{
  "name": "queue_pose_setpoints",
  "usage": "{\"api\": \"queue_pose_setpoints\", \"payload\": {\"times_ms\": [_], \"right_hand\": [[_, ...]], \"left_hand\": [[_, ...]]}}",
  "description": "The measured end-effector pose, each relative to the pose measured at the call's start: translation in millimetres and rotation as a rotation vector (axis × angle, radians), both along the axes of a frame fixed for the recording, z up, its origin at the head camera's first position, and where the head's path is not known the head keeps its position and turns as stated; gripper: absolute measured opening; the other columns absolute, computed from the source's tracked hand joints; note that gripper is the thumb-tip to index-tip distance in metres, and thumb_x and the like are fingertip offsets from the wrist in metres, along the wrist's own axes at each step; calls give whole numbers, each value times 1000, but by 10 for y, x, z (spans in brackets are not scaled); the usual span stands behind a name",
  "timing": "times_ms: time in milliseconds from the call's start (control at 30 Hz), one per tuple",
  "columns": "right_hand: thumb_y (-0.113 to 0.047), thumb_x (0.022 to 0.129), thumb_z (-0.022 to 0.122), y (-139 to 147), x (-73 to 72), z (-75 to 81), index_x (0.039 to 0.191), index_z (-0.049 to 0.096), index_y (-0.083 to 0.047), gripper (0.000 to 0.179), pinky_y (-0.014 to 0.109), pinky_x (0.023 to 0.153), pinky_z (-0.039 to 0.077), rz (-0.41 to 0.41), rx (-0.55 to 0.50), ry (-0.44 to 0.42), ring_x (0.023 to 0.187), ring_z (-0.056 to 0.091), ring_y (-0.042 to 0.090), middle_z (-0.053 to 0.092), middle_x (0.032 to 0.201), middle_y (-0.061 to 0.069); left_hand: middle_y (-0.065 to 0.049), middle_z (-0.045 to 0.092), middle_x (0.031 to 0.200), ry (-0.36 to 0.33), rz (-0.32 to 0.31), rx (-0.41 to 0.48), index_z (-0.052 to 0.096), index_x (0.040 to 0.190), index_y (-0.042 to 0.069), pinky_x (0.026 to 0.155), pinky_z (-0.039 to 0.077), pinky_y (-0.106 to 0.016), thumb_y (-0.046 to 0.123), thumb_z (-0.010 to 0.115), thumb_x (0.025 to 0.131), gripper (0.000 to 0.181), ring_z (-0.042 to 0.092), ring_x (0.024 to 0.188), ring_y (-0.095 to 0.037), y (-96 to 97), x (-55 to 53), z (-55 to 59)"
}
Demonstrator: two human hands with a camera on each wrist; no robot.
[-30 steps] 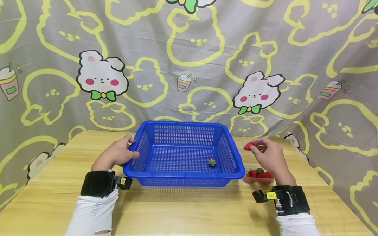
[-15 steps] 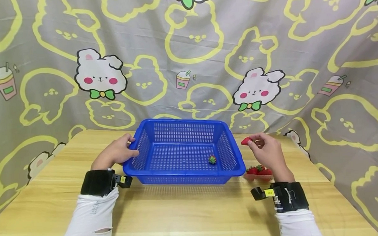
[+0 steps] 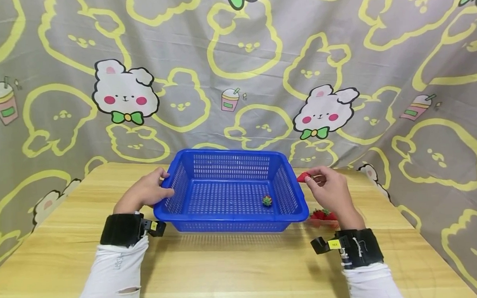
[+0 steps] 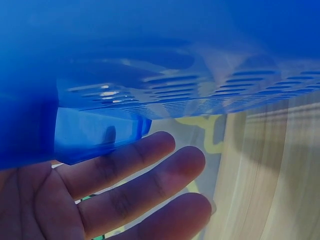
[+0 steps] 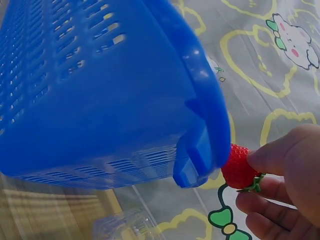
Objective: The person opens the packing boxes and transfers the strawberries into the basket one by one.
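A blue plastic basket (image 3: 225, 220) with slotted walls stands on the table, one strawberry (image 3: 267, 201) lying inside towards its right. My left hand (image 3: 150, 188) holds the basket's left rim, thumb over the edge; in the left wrist view several fingers (image 4: 160, 175) stretch out below the rim. Just beyond the right rim, my right hand (image 3: 330, 189) pinches a red strawberry (image 5: 237, 167) between thumb and fingers, its green leaves towards the palm. Below that hand a clear punnet (image 3: 319, 223) holds several strawberries (image 3: 321, 214), partly hidden by the basket and the hand.
The light wooden table (image 3: 227, 269) stretches in front of the basket and out to both sides. A grey curtain (image 3: 256, 90) with yellow outlines and white rabbit prints hangs close behind the table and along its sides.
My right hand has moved left, carrying the strawberry close to the basket's right rim. The left hand stays on the left rim, and the basket has hardly moved.
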State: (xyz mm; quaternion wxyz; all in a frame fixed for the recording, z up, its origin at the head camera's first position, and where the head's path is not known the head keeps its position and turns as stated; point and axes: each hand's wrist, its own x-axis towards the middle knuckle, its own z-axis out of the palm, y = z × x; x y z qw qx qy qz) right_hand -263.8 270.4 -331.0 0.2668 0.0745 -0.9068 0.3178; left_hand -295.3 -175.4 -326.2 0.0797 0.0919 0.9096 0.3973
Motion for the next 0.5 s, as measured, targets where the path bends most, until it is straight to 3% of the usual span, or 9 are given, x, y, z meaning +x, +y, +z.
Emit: {"api": "queue_pose_setpoints", "payload": {"times_ms": [500], "right_hand": [[-12,93,65,-104,-10,35,107,65,-1,18,42,71,56,78,-24,-52,83,66,30,68,98,16]], "left_hand": [[-37,49,126,-16,9,17,39,123,-6,65,59,-46,9,59,93,39,63,96,-44,-2,5,1]]}}
